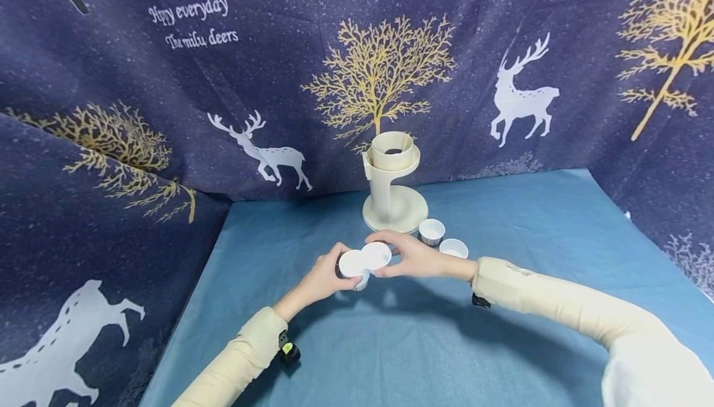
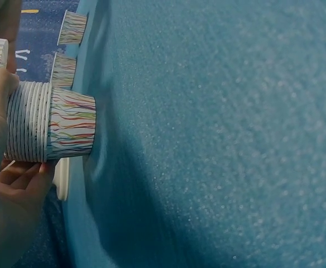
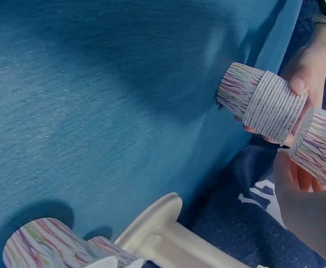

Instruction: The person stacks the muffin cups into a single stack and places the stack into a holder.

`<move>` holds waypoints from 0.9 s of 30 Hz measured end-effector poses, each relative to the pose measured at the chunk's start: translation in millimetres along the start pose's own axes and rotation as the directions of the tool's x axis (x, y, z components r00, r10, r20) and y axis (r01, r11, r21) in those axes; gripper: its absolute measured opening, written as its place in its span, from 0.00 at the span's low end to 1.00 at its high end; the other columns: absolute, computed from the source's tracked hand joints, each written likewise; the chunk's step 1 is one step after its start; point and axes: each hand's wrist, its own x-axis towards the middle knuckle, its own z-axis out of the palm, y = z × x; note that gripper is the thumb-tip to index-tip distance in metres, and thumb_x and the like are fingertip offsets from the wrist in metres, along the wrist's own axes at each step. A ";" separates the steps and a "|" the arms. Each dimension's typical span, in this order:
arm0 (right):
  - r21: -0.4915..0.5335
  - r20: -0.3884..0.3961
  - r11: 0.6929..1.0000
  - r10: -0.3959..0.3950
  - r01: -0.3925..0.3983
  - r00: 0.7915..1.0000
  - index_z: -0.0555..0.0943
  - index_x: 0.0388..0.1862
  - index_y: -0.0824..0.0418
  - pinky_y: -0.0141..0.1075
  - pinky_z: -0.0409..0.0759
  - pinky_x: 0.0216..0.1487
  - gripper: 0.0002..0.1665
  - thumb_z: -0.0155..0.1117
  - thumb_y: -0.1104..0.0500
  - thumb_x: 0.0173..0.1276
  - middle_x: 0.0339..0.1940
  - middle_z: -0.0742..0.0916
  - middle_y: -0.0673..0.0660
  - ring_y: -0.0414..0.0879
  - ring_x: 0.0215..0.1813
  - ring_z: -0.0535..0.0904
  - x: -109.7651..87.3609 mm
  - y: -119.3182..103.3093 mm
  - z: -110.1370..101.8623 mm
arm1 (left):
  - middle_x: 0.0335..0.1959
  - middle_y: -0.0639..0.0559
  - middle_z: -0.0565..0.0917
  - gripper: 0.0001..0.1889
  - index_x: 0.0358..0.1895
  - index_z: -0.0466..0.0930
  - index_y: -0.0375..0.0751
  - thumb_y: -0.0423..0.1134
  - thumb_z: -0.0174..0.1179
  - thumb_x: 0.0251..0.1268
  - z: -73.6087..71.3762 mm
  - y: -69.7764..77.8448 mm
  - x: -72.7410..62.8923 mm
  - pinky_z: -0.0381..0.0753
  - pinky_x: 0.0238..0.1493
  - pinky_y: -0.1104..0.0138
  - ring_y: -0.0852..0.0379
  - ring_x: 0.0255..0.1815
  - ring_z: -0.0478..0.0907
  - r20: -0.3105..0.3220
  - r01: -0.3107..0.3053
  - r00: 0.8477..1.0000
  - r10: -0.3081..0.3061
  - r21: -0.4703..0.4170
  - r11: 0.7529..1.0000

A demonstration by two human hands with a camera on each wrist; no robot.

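My left hand (image 1: pixel 326 274) grips a stack of nested paper cups (image 2: pixel 32 123), white-rimmed with wavy coloured stripes on the lowest one. In my right hand (image 1: pixel 409 253) a single striped paper cup (image 3: pixel 319 145) is pinched between thumb and fingers. From the head view its white mouth lies right beside the stack's top, and whether the two touch I cannot tell. Two more paper cups stand on the table beyond my right hand: one cup (image 1: pixel 432 231) near the cream stand, another cup (image 1: pixel 453 248) closer to my right wrist.
A cream-coloured stand (image 1: pixel 382 190) with a round base and a ring-shaped top rises at the back of the table. Blue cloth (image 1: pixel 424 345) covers the table. Dark blue fabric (image 1: pixel 268 85) printed with deer and trees hangs behind and at the sides.
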 end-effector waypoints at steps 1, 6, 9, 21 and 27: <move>-0.003 0.001 1.000 -0.010 0.010 1.000 0.69 0.65 0.64 0.45 0.79 0.56 0.36 0.72 0.59 0.60 0.62 0.78 0.60 0.50 0.60 0.75 0.8 -0.4 0.3 | 0.47 0.48 0.83 0.24 0.51 0.70 0.44 0.43 0.71 0.54 0.0 0.0 0.0 0.79 0.45 0.66 0.55 0.45 0.82 0.001 -0.003 1.000 0.003 -0.002 1.000; -0.010 0.008 0.998 -0.063 0.063 0.998 0.70 0.64 0.65 0.44 0.80 0.55 0.34 0.71 0.60 0.60 0.61 0.79 0.61 0.52 0.58 0.76 3.8 -2.1 2.1 | 0.48 0.48 0.83 0.23 0.50 0.69 0.44 0.43 0.71 0.55 0.4 -0.4 -0.1 0.79 0.45 0.65 0.55 0.46 0.82 0.007 0.000 1.000 0.001 -0.012 1.000; -0.022 0.014 0.996 -0.081 0.081 0.997 0.69 0.65 0.68 0.44 0.80 0.55 0.35 0.70 0.60 0.62 0.62 0.78 0.65 0.54 0.60 0.76 4.9 -2.2 3.1 | 0.48 0.48 0.83 0.23 0.50 0.69 0.45 0.42 0.71 0.55 0.7 -1.3 0.1 0.79 0.46 0.65 0.55 0.46 0.82 0.013 0.010 1.000 -0.010 -0.011 1.000; -0.113 0.022 0.990 -0.081 0.083 0.996 0.71 0.65 0.65 0.41 0.80 0.53 0.34 0.69 0.57 0.63 0.63 0.79 0.62 0.51 0.60 0.77 7.8 0.7 5.4 | 0.47 0.49 0.83 0.23 0.51 0.69 0.44 0.42 0.70 0.55 0.7 -1.9 0.4 0.79 0.45 0.65 0.56 0.45 0.81 0.022 0.007 1.000 -0.007 -0.016 1.000; -0.173 0.026 0.979 -0.100 0.103 0.995 0.72 0.65 0.65 0.36 0.80 0.51 0.33 0.68 0.55 0.64 0.58 0.81 0.60 0.49 0.55 0.79 11.1 -2.3 6.5 | 0.47 0.49 0.82 0.24 0.51 0.69 0.46 0.43 0.70 0.54 0.2 -1.2 0.3 0.78 0.45 0.65 0.57 0.45 0.81 0.029 0.043 0.999 -0.043 -0.012 0.999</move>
